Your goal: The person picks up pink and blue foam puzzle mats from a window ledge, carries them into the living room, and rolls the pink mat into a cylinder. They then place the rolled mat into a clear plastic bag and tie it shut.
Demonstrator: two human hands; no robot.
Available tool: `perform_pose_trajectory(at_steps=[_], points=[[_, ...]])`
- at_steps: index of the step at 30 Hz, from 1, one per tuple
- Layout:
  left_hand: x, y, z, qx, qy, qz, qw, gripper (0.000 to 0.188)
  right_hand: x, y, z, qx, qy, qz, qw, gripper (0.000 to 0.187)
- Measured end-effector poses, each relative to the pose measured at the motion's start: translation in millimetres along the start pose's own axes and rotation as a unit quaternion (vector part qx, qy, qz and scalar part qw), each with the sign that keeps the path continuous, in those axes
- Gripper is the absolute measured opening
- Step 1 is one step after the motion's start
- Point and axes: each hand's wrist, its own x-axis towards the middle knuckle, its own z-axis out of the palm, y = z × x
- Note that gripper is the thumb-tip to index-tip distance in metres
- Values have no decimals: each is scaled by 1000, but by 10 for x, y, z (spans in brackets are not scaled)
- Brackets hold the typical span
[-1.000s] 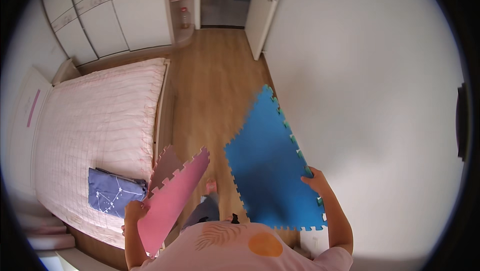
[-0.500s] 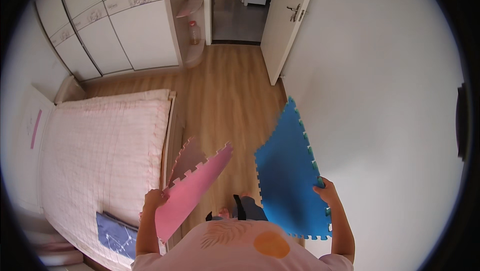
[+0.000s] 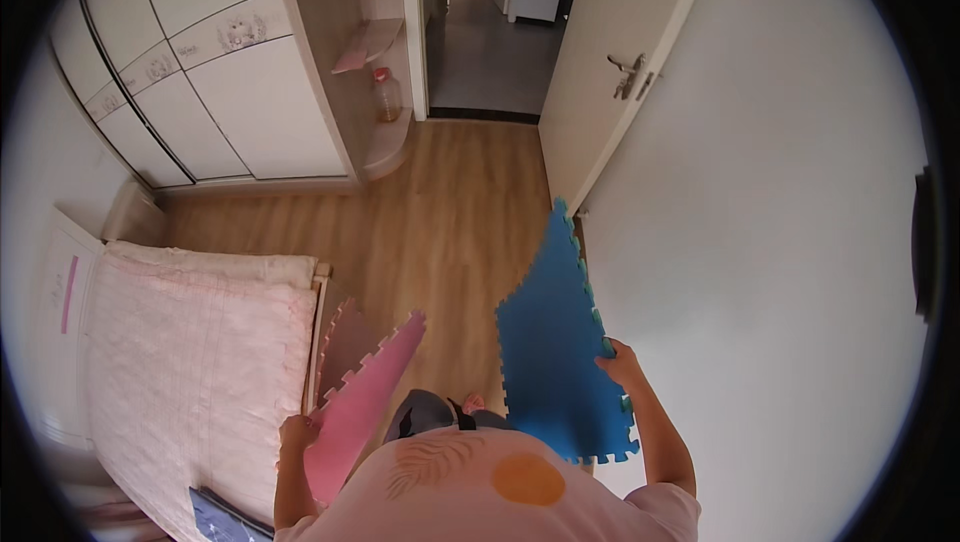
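Note:
My left hand (image 3: 297,434) is closed on the edge of a pink foam floor mat (image 3: 362,404) with jigsaw-cut edges. The mat hangs tilted beside the bed, and a duller pink foam piece shows behind its toothed edge. At my right side, my right hand (image 3: 620,363) grips the long edge of a blue foam floor mat (image 3: 550,342). Green teeth line that edge, so another mat may lie behind the blue one. The blue mat slants upward and away from me, near the white wall.
On the left stands a bed with a pale pink quilt (image 3: 200,352) and a dark blue cushion (image 3: 222,517). Ahead are a white wardrobe (image 3: 230,92), a corner shelf (image 3: 390,137) with a plastic bottle (image 3: 386,97), and an open door (image 3: 610,52). Wood flooring (image 3: 440,202) leads to the doorway.
I have moved forward, so the doorway, wardrobe and bed appear closer. Both mats have shifted slightly left in view, and each hand keeps its grip.

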Motion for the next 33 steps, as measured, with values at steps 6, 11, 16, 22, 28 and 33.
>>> perform_pose_trajectory(at_steps=[6, 11, 16, 22, 28, 33], points=[[935, 918, -564, -71, -14, -62, 995, 32, 1382, -835, -275, -26, 56, -44, 997, 45], [2328, 1752, -1117, -31, -30, -22, 999, 32, 2503, -1474, -403, 13, 53, -14, 998, 45], [3699, 2975, -1954, -10, -38, 38, 998, 33, 3574, -2230, -861, -42, 72, -1, 997, 45], [5212, 4249, -2979, 0, -17, 111, 994, 35, 5171, -2834, -1204, -7, 61, 7, 998, 44], [6430, 5587, -3928, -34, 1, 122, 992, 36, 7148, -3664, -1528, -51, 29, -4, 998, 43], [7068, 6473, -4687, -54, 46, 126, 990, 36, 8490, -4474, -1888, -45, -14, 0, 999, 41]])
